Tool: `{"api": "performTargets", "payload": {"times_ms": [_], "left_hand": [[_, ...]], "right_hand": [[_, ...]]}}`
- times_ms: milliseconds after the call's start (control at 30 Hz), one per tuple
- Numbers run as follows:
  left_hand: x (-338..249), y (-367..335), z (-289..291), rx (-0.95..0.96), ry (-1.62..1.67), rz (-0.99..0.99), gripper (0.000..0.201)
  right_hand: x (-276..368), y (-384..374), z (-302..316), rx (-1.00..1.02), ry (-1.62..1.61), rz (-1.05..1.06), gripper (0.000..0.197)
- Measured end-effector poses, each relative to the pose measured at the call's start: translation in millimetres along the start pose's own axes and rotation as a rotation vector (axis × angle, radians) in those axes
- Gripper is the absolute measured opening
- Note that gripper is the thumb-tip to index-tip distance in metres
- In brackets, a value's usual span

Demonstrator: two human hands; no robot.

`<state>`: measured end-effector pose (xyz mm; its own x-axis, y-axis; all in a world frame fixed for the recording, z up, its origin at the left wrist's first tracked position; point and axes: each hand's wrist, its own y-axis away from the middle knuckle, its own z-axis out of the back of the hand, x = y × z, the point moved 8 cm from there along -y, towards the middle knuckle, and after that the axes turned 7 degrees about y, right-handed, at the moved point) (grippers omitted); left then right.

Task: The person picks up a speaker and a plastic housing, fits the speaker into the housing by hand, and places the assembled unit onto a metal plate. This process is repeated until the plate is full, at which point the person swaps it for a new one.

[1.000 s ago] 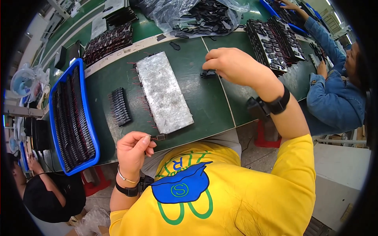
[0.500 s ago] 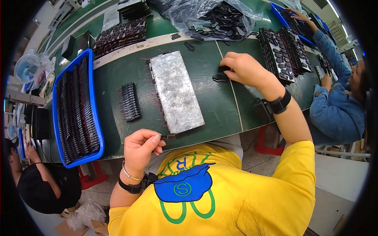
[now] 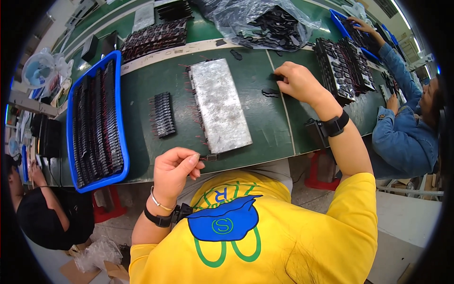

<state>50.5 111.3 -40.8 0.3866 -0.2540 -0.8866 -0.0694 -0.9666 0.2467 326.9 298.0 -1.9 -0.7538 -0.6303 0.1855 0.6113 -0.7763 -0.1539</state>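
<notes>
On the long green table (image 3: 142,90) a person in a yellow shirt works with two bare hands. The left hand (image 3: 174,169) is low, near the edge of the table closest to the person. Its fingers are curled in, and the thumb and first finger pinch a small dark part (image 3: 208,157) that has thin red wires. That small part sits right at the near end of the grey metal plate (image 3: 219,110), which lies flat in the middle of the table. More little red wires stick out along the left side of the plate. The right hand (image 3: 299,84) is stretched far out past the plate, to its right. Its fingers are bent down and press on a small black piece (image 3: 277,76) on the table, and another black piece (image 3: 270,92) lies just below the hand. To the left of the plate is a short row of black parts (image 3: 162,114). Farther left is a blue tray (image 3: 70,124) packed with long rows of dark parts. At the far side of the table is a clear plastic bag (image 3: 265,21) full of black pieces. To the right of the right hand stands a rack of dark parts (image 3: 338,68). A person in a blue jacket (image 3: 402,137) sits at the right end of the table.
</notes>
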Motion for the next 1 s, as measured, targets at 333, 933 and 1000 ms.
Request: {"api": "performTargets", "payload": {"times_ms": [333, 933, 1000], "left_hand": [[0, 5, 12, 0.048, 0.099, 0.098, 0.011], [11, 12, -3, 0.089, 0.152, 0.124, 0.013], [12, 13, -2, 0.093, 0.16, 0.125, 0.014]], "right_hand": [[91, 64, 38, -0.266, -0.651, -0.213, 0.021], [242, 63, 21, -0.366, -0.209, 0.259, 0.035], [243, 63, 20, -0.354, -0.209, 0.255, 0.034]]}}
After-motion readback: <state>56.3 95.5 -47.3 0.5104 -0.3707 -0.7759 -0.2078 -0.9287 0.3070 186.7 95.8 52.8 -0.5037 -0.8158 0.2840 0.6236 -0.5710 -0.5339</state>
